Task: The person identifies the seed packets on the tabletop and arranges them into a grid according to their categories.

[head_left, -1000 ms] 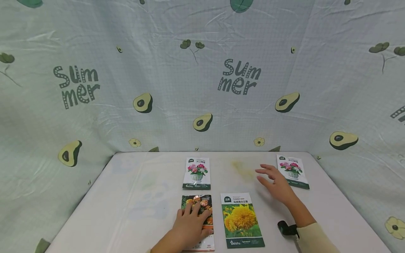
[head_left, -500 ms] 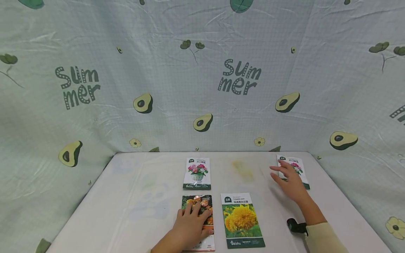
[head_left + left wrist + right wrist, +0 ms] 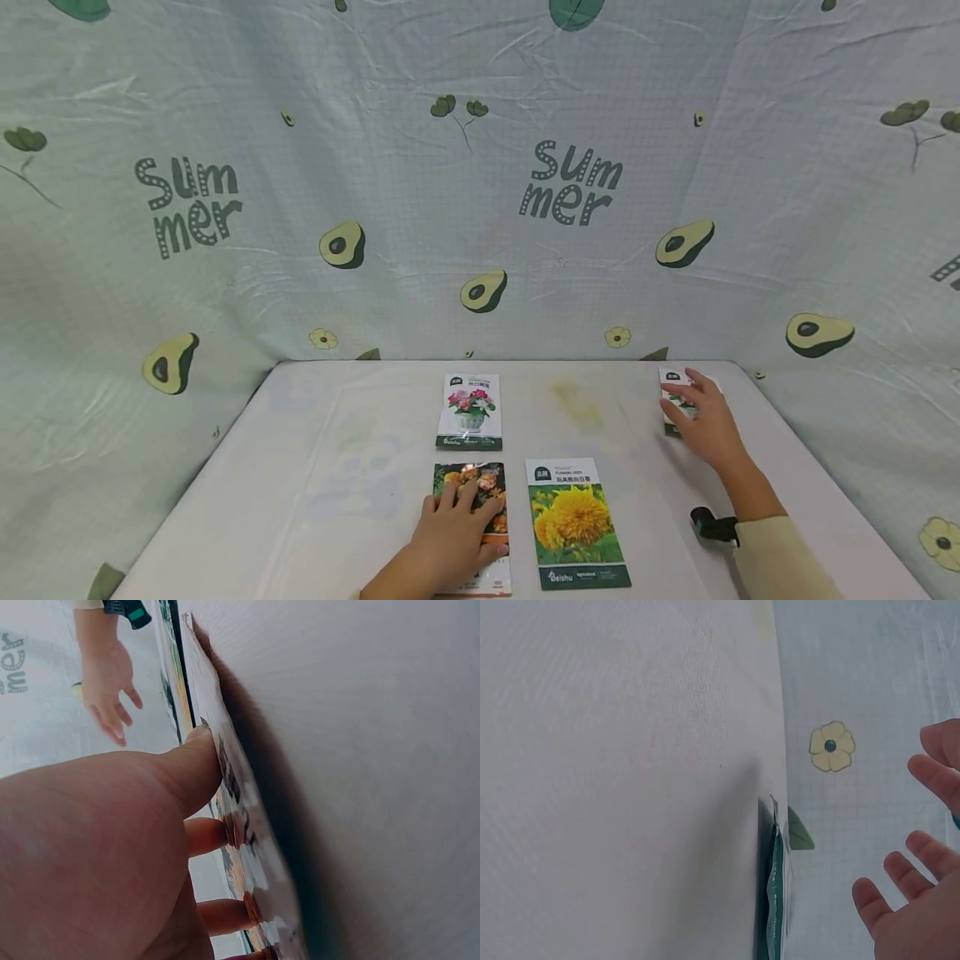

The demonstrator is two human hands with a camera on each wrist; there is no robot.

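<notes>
My left hand [image 3: 450,543] rests on a seed packet with orange flowers [image 3: 493,577], near the table's front. In the left wrist view, the thumb and fingertips press on this packet [image 3: 247,802]. My right hand [image 3: 708,423] hovers with spread fingers over a pink-flower seed packet [image 3: 672,427] at the back right, hiding much of it. The right wrist view shows that hand [image 3: 922,919] holding nothing, apart from the packet's green edge [image 3: 776,900]. A yellow-flower seed packet [image 3: 577,525] lies between the hands.
Another pink-flower seed packet [image 3: 470,412] lies at the back middle of the white table [image 3: 337,500]. A curtain printed with avocados [image 3: 420,192] hangs behind and at both sides. A black wrist device [image 3: 712,527] sits at the right sleeve.
My right hand has moved to the right and slightly back, from beside the far-right pink-flower packet to over it. The left hand has stayed on the orange-flower packet.
</notes>
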